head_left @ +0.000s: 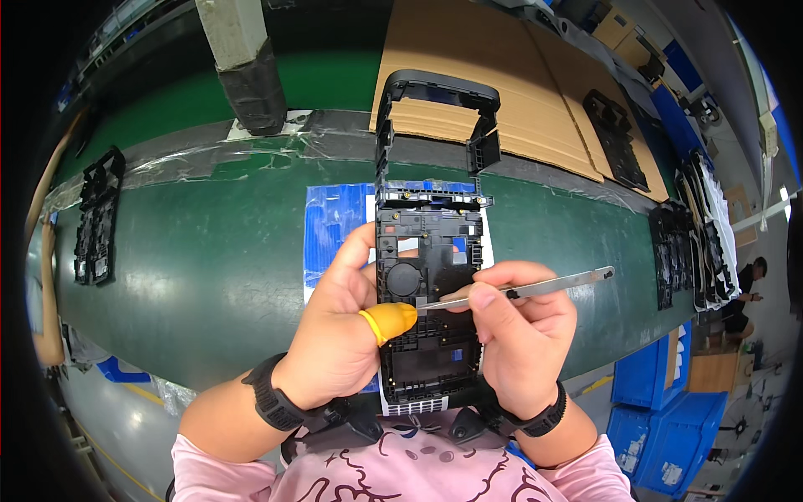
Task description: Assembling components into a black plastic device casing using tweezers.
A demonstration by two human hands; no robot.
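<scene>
A long black plastic frame [435, 268], with an open loop at its far end and small brass-coloured inserts, is held up in front of me. My left hand [335, 314] grips its left side, the thumb in a yellow finger cot [391, 320] pressing on the inner face. Metal tweezers [544, 287] are pinched in my right hand [527, 326], which sits at the frame's right edge. The tweezer tips reach the middle of the frame beside the yellow thumb, at a small grey piece [421, 303]. Whether the tips grip that piece I cannot tell.
Under the frame lies a blue corrugated sheet [335, 226] on the green table [209, 276]. Similar black parts rest at the left [99, 217] and right. Cardboard [510, 109] lies at the back, near a post [242, 67]. Blue bins [669, 427] stand right; another person's arm [48, 293] shows left.
</scene>
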